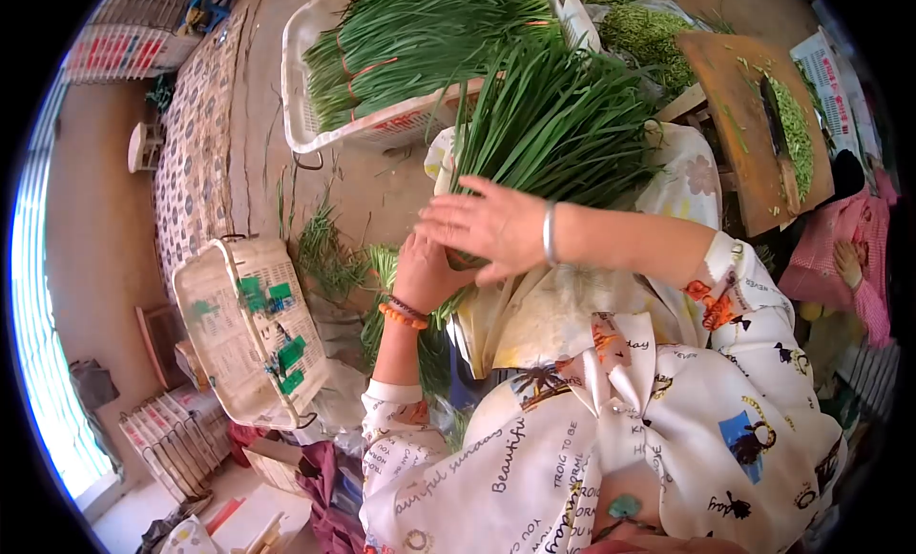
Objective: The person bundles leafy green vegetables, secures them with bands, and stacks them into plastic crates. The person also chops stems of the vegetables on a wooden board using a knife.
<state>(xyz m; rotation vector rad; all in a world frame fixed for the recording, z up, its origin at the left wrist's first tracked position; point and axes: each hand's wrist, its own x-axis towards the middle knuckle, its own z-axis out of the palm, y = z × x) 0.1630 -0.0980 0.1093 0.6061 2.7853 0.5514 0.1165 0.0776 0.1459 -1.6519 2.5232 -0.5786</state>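
A big loose bunch of garlic chives lies across my lap, its green leaves fanning away from me. At its lower end, my left hand, with an orange beaded bracelet at the wrist, is closed around the stems; its fingers are partly covered. My right hand, wearing a silver bangle, lies over the left hand and the stems with fingers stretched out. Under the bunch is a pale flowered cloth over my knees. Beyond it, a white crate holds chives tied in bundles with orange bands.
At left stands a white crate with green pieces on it. Loose chives litter the floor. On the right, a wooden board bears chopped greens and a long dark blade. A person's hand and pink sleeve show at the far right.
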